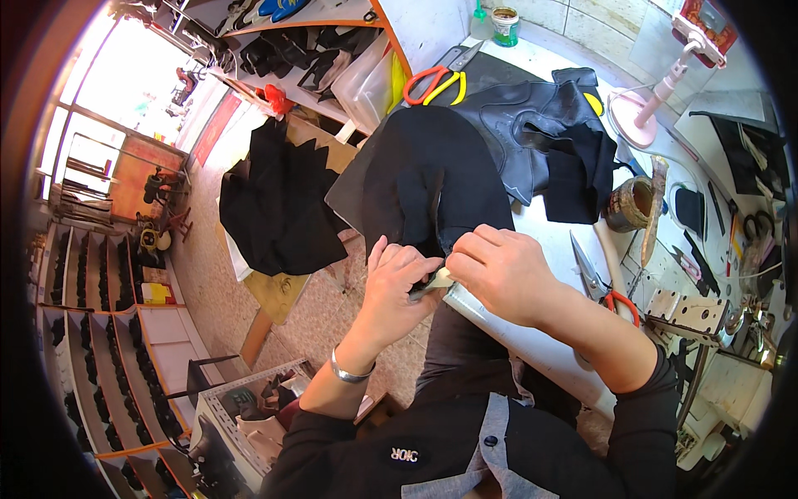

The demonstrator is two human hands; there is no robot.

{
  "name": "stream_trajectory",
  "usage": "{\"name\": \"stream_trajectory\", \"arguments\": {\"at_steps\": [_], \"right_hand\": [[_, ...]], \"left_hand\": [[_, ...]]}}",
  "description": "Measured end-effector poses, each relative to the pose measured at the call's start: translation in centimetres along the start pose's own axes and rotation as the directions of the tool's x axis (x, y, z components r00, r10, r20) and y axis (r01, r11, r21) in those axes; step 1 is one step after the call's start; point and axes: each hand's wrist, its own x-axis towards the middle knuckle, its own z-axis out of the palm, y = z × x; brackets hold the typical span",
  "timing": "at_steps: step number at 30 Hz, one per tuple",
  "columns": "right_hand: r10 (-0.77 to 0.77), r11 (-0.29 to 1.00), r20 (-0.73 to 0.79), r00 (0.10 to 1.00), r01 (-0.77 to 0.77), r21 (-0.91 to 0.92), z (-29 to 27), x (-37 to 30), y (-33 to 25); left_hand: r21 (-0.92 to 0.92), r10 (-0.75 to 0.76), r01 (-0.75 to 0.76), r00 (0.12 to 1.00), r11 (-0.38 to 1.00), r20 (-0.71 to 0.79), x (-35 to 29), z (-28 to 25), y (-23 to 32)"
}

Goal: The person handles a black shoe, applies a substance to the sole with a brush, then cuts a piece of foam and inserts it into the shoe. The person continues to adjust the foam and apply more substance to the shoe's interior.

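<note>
A black piece of cloth or soft leather (424,137) with a rounded far end and a slit down its middle lies over the near edge of the worktable. My left hand (397,287), with a silver bracelet at its wrist, grips the near edge of this piece. Pressed close beside it, my right hand (499,270) pinches the same edge with its fingertips. Between the two hands shows a small pale strip (439,279); whether it is tape or lining I cannot tell. My fingers partly hide the edge they hold.
Orange-and-yellow-handled scissors (436,86) lie beyond the piece, near dark leather parts (499,125). To the right are red-handled scissors (592,279), a stained glue pot (629,205) and a pink stand (633,118). Black cloth (283,200) is piled at left, above shelving (100,333).
</note>
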Motion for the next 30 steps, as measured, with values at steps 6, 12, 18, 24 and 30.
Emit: {"name": "stream_trajectory", "arguments": {"at_steps": [6, 12, 18, 24, 30], "right_hand": [[0.104, 0.994, -0.018, 0.994, -0.103, 0.019, 0.5, -0.4, 0.2], [0.340, 0.907, 0.116, 0.933, -0.358, 0.223, 0.8, -0.6, 1.0], [0.399, 0.833, 0.233, 0.887, -0.456, 0.312, 0.4, -0.6, 1.0], [0.353, 0.908, 0.172, 0.920, -0.381, 0.173, 1.1, -0.4, 1.2], [0.340, 0.932, 0.096, 0.936, -0.349, 0.103, 2.0, -0.6, 0.4]], "left_hand": [[-0.029, -0.029, 0.030, 0.999, 0.999, 0.022, 0.1, 0.2, -0.3], [-0.113, -0.078, 0.086, 0.994, 0.990, 0.072, 0.2, -0.1, -0.4], [-0.133, -0.099, 0.117, 0.986, 0.984, 0.136, 0.2, -0.4, -0.7], [-0.165, -0.117, 0.143, 0.980, 0.976, 0.158, 0.3, -0.5, -0.7], [-0.135, -0.062, 0.061, 0.998, 0.989, -0.002, 0.6, -0.1, 0.0]]}}
